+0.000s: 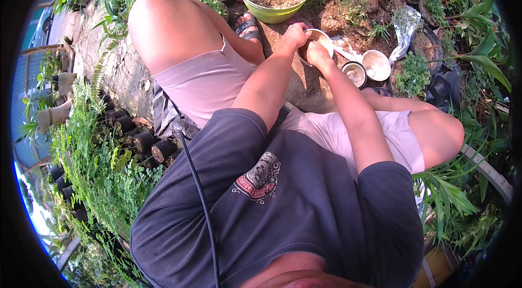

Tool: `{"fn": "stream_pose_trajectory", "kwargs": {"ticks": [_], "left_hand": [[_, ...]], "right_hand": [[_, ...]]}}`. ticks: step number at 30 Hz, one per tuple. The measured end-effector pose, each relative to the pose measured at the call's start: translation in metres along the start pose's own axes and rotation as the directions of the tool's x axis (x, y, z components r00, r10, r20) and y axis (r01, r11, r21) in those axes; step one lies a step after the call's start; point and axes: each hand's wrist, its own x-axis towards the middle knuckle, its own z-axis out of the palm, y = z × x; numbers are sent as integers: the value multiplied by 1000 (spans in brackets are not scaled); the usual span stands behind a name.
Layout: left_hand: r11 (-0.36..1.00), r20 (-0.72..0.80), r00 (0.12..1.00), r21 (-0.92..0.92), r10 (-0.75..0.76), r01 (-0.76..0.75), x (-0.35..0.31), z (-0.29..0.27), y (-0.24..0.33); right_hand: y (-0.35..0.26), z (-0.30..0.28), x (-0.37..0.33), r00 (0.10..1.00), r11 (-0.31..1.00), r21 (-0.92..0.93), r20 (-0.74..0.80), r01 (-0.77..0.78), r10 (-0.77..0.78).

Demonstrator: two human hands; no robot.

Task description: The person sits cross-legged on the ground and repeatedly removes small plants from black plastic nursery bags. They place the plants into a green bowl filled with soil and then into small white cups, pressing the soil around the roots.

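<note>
My left hand (295, 36) is closed on the left rim of a round, pale-rimmed pot (329, 42) standing between my feet. My right hand (316, 53) reaches over the near side of the same pot with its fingers curled in. What those fingers hold, if anything, is hidden. To the right of the pot stand two small tubs, a white one (376, 65) and a darker-sided one (354, 74), both with pale contents. A white strip-like piece (343, 52), perhaps a handle, lies between them and the pot.
Beyond my hands stands a lime-green basin (273, 15) filled with brown shredded material. Brown fibrous clumps (375, 0) lie at the far right, near a crumpled silvery plastic sheet (406, 32). Several small black pots (144, 140) and ferns (103, 174) line the left. A black cable (201, 195) crosses my shirt.
</note>
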Motion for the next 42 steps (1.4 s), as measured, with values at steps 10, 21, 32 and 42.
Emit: {"fn": "stream_pose_trajectory", "kwargs": {"ticks": [10, 21, 32, 42], "left_hand": [[947, -462, 865, -138, 197, -290, 0, -5, 53], [884, -500, 769, -12, 399, -467, 13, 28, 60], [970, -320, 945, -201, 66, -136, 26, 22, 39], [974, -249, 968, -208, 36, -90, 19, 12, 42]], "right_hand": [[21, -55, 1, 958, 898, 437, -229, -58, 173], [76, -102, -4, 595, 61, 994, -102, 88, 797], [84, -65, 28, 716, 613, 785, -380, -86, 586], [65, -52, 81, 776, 668, 673, -221, -316, 590]]}}
